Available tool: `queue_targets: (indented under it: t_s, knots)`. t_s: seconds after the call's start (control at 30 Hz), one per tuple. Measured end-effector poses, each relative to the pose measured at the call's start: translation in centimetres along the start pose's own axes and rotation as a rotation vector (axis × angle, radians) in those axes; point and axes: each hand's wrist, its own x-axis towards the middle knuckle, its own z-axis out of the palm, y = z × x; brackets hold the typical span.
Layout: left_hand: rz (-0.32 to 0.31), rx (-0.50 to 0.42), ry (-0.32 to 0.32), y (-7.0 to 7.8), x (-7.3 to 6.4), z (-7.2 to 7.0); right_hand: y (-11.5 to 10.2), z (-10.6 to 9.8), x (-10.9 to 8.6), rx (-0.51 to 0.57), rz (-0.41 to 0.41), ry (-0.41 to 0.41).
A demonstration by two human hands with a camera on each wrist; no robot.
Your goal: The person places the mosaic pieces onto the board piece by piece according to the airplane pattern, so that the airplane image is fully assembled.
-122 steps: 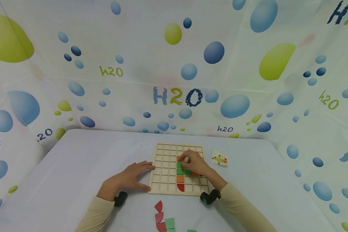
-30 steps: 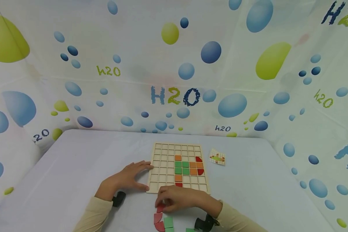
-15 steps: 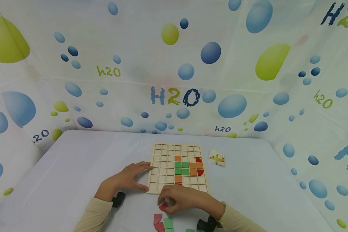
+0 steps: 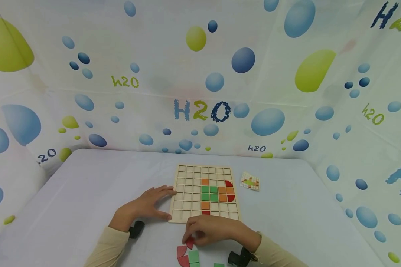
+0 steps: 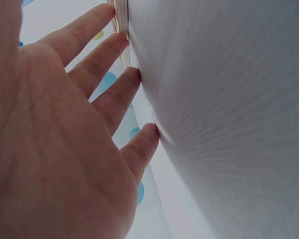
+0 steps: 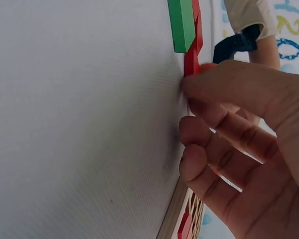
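Note:
My left hand (image 4: 146,204) rests on the table with fingers spread, its fingertips and thumb against the left edge of the wooden grid board (image 4: 187,207). In the left wrist view, the straight fingers of the left hand (image 5: 65,129) reach the board's edge. My right hand (image 4: 212,230) is in front of the board, thumb and fingers pinching a red quarter-circle piece (image 4: 189,243) at the table. The right wrist view has that red piece (image 6: 191,63) at the thumb and index tips. On the board sit green squares (image 4: 205,197), orange squares (image 4: 205,205) and red quarter-circles (image 4: 231,198).
Below the right hand lie two more red pieces (image 4: 182,252) beside green squares (image 4: 194,256). Another green piece (image 4: 218,265) shows at the bottom edge. A pattern card (image 4: 250,181) lies right of the board. A patterned sheet (image 4: 160,74) hangs behind the table.
The right hand has come from the board to the loose pieces at the front. Over the last second it has shifted a red quarter-circle slightly right and turned it. The left hand stays put.

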Motion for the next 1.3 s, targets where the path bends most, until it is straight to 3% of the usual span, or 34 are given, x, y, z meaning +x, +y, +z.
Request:
queue_targets:
  t_s: [0.27,0.53,0.87,1.3]
  knots:
    - [-0.018,-0.021,-0.009,0.1,-0.1,0.0,0.0,0.2,0.0,0.017,0.128,0.013]
    - [-0.022,-0.03,-0.015,0.2,-0.2,0.0,0.4,0.0,-0.1,0.029,0.131,0.03]
    - [-0.02,-0.025,-0.016,0.3,-0.1,-0.1,1.2,-0.8,-0.5,0.061,0.181,0.149]
    - [-0.016,-0.01,-0.011,0.0,0.0,-0.1,2.7,-1.5,-1.3,0.153,0.336,0.274]
